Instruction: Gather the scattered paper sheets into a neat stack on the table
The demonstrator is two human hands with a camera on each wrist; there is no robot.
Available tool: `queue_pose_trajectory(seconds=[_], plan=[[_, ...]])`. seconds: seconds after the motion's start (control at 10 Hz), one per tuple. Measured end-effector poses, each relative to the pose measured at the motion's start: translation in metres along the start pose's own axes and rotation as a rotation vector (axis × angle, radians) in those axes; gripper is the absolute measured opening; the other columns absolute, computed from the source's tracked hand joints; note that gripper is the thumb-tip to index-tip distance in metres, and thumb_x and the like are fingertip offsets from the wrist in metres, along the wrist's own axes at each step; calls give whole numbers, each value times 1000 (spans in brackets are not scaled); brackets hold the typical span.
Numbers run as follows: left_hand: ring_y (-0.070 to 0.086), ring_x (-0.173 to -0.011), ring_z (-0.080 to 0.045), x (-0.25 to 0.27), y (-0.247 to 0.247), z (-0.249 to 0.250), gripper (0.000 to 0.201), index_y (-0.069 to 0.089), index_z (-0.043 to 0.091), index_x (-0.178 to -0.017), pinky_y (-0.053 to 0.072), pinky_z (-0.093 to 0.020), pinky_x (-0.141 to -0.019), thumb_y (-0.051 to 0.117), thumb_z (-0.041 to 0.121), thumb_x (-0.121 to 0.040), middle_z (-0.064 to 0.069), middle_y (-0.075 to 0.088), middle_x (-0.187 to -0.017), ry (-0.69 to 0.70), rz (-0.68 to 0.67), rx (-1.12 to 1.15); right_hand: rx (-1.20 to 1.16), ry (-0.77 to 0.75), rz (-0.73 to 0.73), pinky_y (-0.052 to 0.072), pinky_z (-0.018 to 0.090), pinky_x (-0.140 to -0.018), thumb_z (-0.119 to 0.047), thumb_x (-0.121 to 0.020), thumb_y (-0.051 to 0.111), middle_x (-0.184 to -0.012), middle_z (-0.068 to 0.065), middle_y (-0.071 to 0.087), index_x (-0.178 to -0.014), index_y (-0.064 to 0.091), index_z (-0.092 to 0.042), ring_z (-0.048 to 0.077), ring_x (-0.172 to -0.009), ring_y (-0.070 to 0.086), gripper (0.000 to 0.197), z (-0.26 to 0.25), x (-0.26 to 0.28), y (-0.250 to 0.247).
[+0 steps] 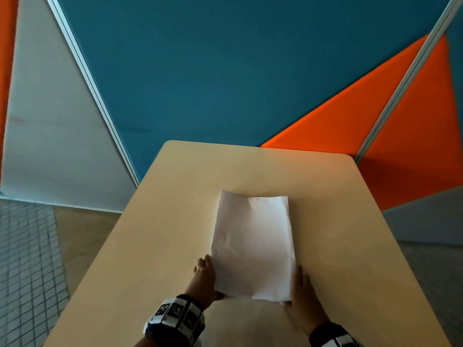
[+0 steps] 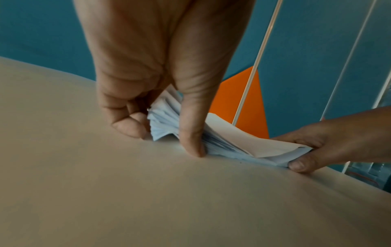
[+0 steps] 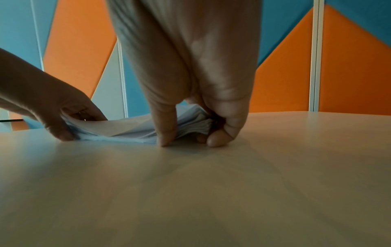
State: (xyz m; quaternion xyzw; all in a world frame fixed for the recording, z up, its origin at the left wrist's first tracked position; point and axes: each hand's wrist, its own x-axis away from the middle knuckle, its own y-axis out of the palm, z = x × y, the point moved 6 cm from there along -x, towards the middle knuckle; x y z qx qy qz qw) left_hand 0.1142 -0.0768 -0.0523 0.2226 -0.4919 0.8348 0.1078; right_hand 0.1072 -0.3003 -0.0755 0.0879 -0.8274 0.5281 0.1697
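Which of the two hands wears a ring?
The left hand, gripping the paper stack's left near corner, shows a ring on one finger; the right hand, at the other corner, shows none.

Creased matt white paper sheets (image 1: 253, 244) lie on a smooth, pale, faintly sheened table (image 1: 160, 221), possibly laminate; matt felt-like panels (image 1: 200, 71) fill the upper frame.

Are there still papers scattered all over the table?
No, the paper stack sits gathered in one pile on the table, held between both hands.

A pale beige table (image 1: 155, 221) carries one white paper stack (image 1: 253, 244) near its front edge.
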Motion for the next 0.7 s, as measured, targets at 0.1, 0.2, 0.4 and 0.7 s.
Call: queue_pose_trajectory(seconds=[0.1,0.2,0.4,0.7], plan=[[22,-141,-31,0,3,-3,112,-3,-5,-144,19,-29,-116,72,37,-72,-20,18,-151,-7,-3,9,-14,11,4,29,27,-110,-28,-85,59,-148,18,18,-142,-12,4,29,-135,32,97,1,1,-1],[21,-142,-32,-2,4,-4,113,-4,-3,-144,19,-31,-118,74,35,-72,-21,17,-152,-14,-18,30,-36,14,-2,30,27,-108,-30,-85,60,-148,17,20,-143,-12,2,28,-135,33,98,0,2,-3],[27,-137,-32,-6,3,-7,115,-2,2,-146,24,-33,-117,77,31,-68,-18,21,-149,-21,-20,52,-69,8,7,30,24,-106,-34,-84,60,-150,14,19,-143,-12,-2,25,-136,32,98,-2,8,-12],[40,-127,-30,7,3,-22,83,30,7,-125,36,-30,-104,80,31,-63,-14,36,-132,-31,4,64,-100,108,-53,33,26,-105,-33,-75,72,-140,17,35,-140,11,2,27,-132,39,96,20,10,-3]])
